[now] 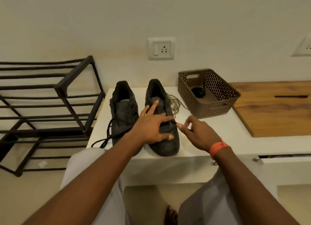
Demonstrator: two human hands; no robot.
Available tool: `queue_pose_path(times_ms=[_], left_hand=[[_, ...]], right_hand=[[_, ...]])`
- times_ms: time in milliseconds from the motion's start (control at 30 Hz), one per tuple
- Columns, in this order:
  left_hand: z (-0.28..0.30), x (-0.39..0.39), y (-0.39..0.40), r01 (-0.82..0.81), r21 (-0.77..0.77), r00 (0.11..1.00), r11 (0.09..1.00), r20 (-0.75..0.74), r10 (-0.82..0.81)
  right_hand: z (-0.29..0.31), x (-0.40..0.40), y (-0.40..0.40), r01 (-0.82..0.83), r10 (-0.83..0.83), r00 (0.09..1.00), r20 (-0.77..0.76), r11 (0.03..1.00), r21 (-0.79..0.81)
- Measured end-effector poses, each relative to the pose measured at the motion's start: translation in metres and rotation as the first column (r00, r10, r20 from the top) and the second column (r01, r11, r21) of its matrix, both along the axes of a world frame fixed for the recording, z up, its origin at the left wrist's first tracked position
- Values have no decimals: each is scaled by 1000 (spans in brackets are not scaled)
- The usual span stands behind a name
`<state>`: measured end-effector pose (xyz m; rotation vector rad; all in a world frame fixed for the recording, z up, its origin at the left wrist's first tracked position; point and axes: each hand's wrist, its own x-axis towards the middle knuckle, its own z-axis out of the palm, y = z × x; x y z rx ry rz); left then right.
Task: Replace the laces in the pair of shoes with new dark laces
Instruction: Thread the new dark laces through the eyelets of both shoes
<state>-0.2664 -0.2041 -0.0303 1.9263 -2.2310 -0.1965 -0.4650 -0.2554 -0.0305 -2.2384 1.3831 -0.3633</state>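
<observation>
Dark, worn leather covers both shoes, which stand side by side, toes toward the person, on a white tabletop (198, 140). The left hand (151, 125) lies spread over the right shoe (161, 120), fingers open and pressing on the tongue and vamp, probably to steady it while a lace is worked; it clasps nothing. Just right of that grip, the right hand (198, 132) hovers beside the shoe's outer edge with thumb and forefinger drawn near each other, seemingly at a thin dark lace end by the lower eyelets, though whether they pinch it I cannot tell. On the far side of the left hand, the left shoe (123, 113) already carries a dark lace (107, 137) whose loose ends trail toward the tabletop's front edge. Beyond the right hand, a pale old lace (175, 103) lies heaped against the right shoe, apparently set aside. Farther right stands a brown perforated basket (217, 103), holding one dark coiled item (198, 92), perhaps spare lace.
</observation>
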Motion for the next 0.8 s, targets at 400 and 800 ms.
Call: queue_pose_path(times_ms=[400, 800], left_hand=[[20, 15, 10, -92, 82, 973, 992, -202, 107], [-6, 16, 13, -247, -214, 968, 945, -3, 252]], right_hand=[[-12, -3, -40, 297, -290, 947, 141, 954, -32], [-15, 50, -11, -92, 96, 995, 16, 982, -164]])
